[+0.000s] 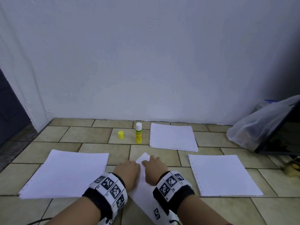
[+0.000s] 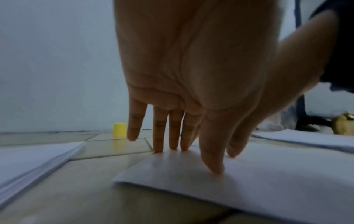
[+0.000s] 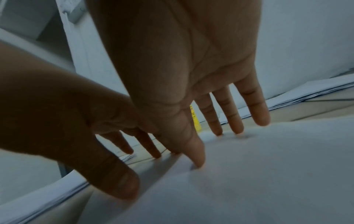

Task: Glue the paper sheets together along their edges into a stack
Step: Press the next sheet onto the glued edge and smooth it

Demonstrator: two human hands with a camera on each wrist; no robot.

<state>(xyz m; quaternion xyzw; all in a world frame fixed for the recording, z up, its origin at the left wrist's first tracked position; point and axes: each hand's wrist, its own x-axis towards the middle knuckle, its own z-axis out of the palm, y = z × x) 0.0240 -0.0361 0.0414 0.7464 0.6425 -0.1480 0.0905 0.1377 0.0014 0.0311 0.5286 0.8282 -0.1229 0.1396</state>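
Observation:
A white paper sheet (image 1: pixel 145 157) lies slantwise on the tiled floor in front of me. My left hand (image 1: pixel 129 168) and right hand (image 1: pixel 154 164) rest side by side on it, fingers straight, pressing it flat. In the left wrist view my left hand's fingers (image 2: pixel 173 136) touch the sheet's (image 2: pixel 258 178) far edge. In the right wrist view my right hand's fingertips (image 3: pixel 198 160) press into the sheet (image 3: pixel 249 181). A yellow glue stick (image 1: pixel 138 133) stands upright and uncapped beyond my hands, its yellow cap (image 1: pixel 121 134) to its left.
Three paper stacks lie around me: one at the left (image 1: pixel 65 174), one at the right (image 1: pixel 224 176), one at the back right (image 1: pixel 172 137). A white wall (image 1: pixel 146 62) closes the back. A clear plastic bag (image 1: pixel 253 127) and a dark panel (image 1: pixel 279 137) sit far right.

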